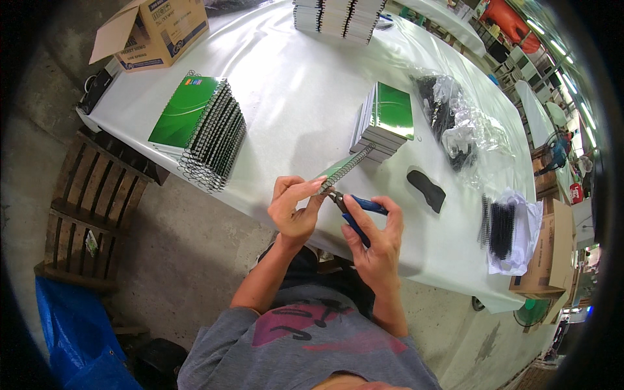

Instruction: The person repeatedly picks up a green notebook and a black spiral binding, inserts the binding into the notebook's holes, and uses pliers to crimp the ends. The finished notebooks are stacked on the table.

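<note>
A green-covered spiral notebook (348, 168) is held edge-up over the front of the table, its wire coil facing me. My left hand (296, 211) pinches its near end between thumb and fingers. In my right hand (378, 242) is a pair of blue-handled pliers (369, 205), with the handles apart. The plier jaws meet the near end of the coil, beside my left fingertips; whether they grip the wire is too small to tell. To the left stands a stack of coiled green notebooks (185, 114). Beyond the held notebook is a stack of green-covered pads (393, 107), showing no coils.
A flat black sole-shaped piece (426, 190) lies right of the pliers. Clear plastic bags (465, 127) hold black items. Black coils (502, 231) rest on white paper near a cardboard box (549, 244). Another open box (162, 36) and bound stacks (337, 18) are at the back.
</note>
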`<state>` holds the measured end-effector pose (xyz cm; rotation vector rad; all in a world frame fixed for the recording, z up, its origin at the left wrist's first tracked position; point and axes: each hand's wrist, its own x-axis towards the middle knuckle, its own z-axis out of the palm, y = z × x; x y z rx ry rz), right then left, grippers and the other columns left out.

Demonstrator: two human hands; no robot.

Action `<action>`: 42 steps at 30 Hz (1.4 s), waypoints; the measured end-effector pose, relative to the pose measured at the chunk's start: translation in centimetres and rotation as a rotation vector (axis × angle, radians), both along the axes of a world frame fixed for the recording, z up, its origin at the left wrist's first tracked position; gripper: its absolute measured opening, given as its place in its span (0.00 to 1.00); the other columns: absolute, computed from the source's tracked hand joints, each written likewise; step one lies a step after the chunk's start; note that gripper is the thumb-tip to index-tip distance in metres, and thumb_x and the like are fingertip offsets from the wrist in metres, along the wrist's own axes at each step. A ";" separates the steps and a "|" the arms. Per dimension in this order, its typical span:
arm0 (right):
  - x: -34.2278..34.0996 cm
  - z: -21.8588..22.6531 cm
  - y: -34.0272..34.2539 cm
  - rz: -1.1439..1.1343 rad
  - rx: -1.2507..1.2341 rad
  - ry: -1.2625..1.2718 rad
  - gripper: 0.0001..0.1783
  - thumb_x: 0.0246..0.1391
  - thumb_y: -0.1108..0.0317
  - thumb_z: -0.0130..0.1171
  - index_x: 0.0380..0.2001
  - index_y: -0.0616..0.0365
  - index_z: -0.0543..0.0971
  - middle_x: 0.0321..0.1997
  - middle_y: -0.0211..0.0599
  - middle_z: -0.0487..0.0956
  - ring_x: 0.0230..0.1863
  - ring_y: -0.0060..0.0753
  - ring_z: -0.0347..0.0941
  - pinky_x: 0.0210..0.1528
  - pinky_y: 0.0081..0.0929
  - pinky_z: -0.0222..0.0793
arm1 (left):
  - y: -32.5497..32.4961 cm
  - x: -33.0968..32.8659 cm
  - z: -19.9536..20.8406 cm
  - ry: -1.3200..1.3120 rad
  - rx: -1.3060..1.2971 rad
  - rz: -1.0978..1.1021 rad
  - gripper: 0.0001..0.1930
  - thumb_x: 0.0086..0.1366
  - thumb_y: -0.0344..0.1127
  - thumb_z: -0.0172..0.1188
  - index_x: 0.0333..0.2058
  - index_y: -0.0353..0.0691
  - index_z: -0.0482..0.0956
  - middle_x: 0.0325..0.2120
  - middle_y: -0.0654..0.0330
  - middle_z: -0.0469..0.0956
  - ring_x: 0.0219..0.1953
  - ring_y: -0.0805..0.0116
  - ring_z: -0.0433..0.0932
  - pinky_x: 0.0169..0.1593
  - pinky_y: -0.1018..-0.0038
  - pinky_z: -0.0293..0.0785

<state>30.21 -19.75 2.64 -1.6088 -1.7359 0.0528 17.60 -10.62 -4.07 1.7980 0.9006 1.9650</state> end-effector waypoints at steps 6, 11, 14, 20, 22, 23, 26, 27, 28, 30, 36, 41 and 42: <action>0.0 -0.3 0.4 0.047 -0.037 -0.003 0.23 0.48 0.60 0.61 0.51 0.37 0.76 0.44 0.42 0.66 0.45 0.42 0.63 0.49 0.38 0.58 | 0.3 -0.2 0.0 -0.012 0.054 -0.072 0.14 0.47 0.15 0.63 0.33 0.36 0.75 0.33 0.51 0.81 0.41 0.60 0.76 0.42 0.70 0.76; 0.0 -0.3 0.1 0.143 -0.199 0.164 0.21 0.52 0.59 0.59 0.51 0.42 0.75 0.37 0.42 0.69 0.37 0.37 0.68 0.39 0.34 0.64 | 0.1 -0.1 -0.6 -0.080 -0.006 -0.107 0.11 0.51 0.15 0.60 0.32 0.34 0.74 0.33 0.49 0.80 0.43 0.57 0.77 0.41 0.69 0.80; 0.1 -1.0 0.0 0.319 -0.319 0.576 0.22 0.57 0.59 0.54 0.55 0.49 0.71 0.32 0.39 0.71 0.31 0.30 0.68 0.33 0.28 0.66 | 0.0 0.3 -0.3 -0.136 0.010 -0.145 0.10 0.53 0.14 0.59 0.32 0.33 0.73 0.35 0.47 0.79 0.44 0.58 0.76 0.39 0.70 0.81; 0.0 -2.1 -0.5 0.434 -0.653 1.282 0.24 0.61 0.58 0.48 0.58 0.55 0.66 0.37 0.35 0.72 0.38 0.30 0.70 0.40 0.23 0.66 | 0.0 0.5 -0.9 -0.162 0.050 -0.174 0.11 0.53 0.13 0.58 0.34 0.31 0.71 0.35 0.46 0.78 0.44 0.59 0.76 0.41 0.70 0.80; 0.1 -2.4 -0.4 0.293 -0.465 0.812 0.24 0.59 0.58 0.50 0.57 0.52 0.67 0.40 0.39 0.71 0.42 0.35 0.70 0.44 0.28 0.65 | 0.1 0.7 -0.4 -0.310 -0.065 -0.146 0.13 0.52 0.13 0.59 0.36 0.32 0.70 0.34 0.49 0.77 0.43 0.62 0.76 0.43 0.71 0.78; 0.9 -2.7 -0.5 0.202 -0.334 0.530 0.24 0.58 0.58 0.51 0.57 0.50 0.68 0.42 0.41 0.70 0.44 0.38 0.69 0.46 0.31 0.64 | 0.0 0.8 0.0 -0.385 -0.121 -0.131 0.14 0.52 0.13 0.59 0.37 0.32 0.70 0.33 0.50 0.77 0.42 0.64 0.76 0.44 0.71 0.77; 3.8 -4.2 -1.0 -0.156 -0.281 0.078 0.23 0.54 0.55 0.54 0.55 0.41 0.71 0.48 0.46 0.66 0.50 0.46 0.65 0.54 0.44 0.56 | 0.0 0.1 2.0 -0.592 -0.235 -0.163 0.16 0.55 0.18 0.60 0.43 0.32 0.69 0.32 0.58 0.76 0.34 0.75 0.73 0.38 0.80 0.71; 5.0 -5.0 -1.5 -0.288 -0.342 -0.083 0.23 0.55 0.54 0.53 0.55 0.39 0.71 0.49 0.45 0.66 0.51 0.46 0.64 0.56 0.48 0.53 | 0.0 -0.2 2.3 -0.630 -0.280 -0.173 0.16 0.57 0.20 0.60 0.44 0.32 0.70 0.32 0.59 0.76 0.32 0.77 0.73 0.36 0.81 0.70; 6.2 -5.7 -1.9 -0.428 -0.399 -0.248 0.24 0.55 0.52 0.52 0.56 0.38 0.70 0.50 0.44 0.65 0.53 0.45 0.63 0.59 0.52 0.49 | 0.3 -0.4 2.1 -0.641 -0.329 -0.168 0.15 0.59 0.22 0.59 0.45 0.32 0.70 0.32 0.60 0.75 0.32 0.78 0.72 0.36 0.82 0.69; 7.2 -6.6 -2.2 -0.541 -0.465 -0.310 0.24 0.56 0.50 0.51 0.56 0.35 0.69 0.52 0.45 0.64 0.57 0.45 0.61 0.61 0.57 0.44 | 0.6 -0.7 1.5 -0.661 -0.426 -0.162 0.14 0.63 0.27 0.56 0.47 0.33 0.70 0.31 0.61 0.75 0.30 0.80 0.70 0.34 0.83 0.67; 4.5 -4.6 0.8 0.025 -0.177 0.455 0.29 0.54 0.60 0.57 0.59 0.50 0.65 0.61 0.42 0.61 0.62 0.39 0.58 0.64 0.40 0.48 | -0.7 -1.2 3.3 -0.814 -0.464 -0.418 0.12 0.68 0.32 0.47 0.47 0.33 0.70 0.38 0.56 0.77 0.39 0.76 0.74 0.43 0.78 0.72; 1.1 -3.1 4.2 0.402 0.019 1.230 0.28 0.51 0.77 0.59 0.56 0.62 0.64 0.48 0.37 0.75 0.46 0.27 0.72 0.48 0.24 0.69 | -2.0 -3.9 5.6 -0.561 -0.236 -0.309 0.14 0.67 0.31 0.48 0.50 0.34 0.67 0.46 0.49 0.73 0.42 0.68 0.74 0.48 0.73 0.71; 0.6 -2.4 5.2 0.461 0.023 1.304 0.28 0.51 0.77 0.59 0.56 0.62 0.64 0.47 0.38 0.75 0.45 0.27 0.73 0.48 0.25 0.70 | -2.2 -5.2 6.0 -0.436 -0.090 -0.191 0.15 0.67 0.30 0.48 0.51 0.35 0.66 0.47 0.48 0.71 0.43 0.66 0.75 0.47 0.71 0.72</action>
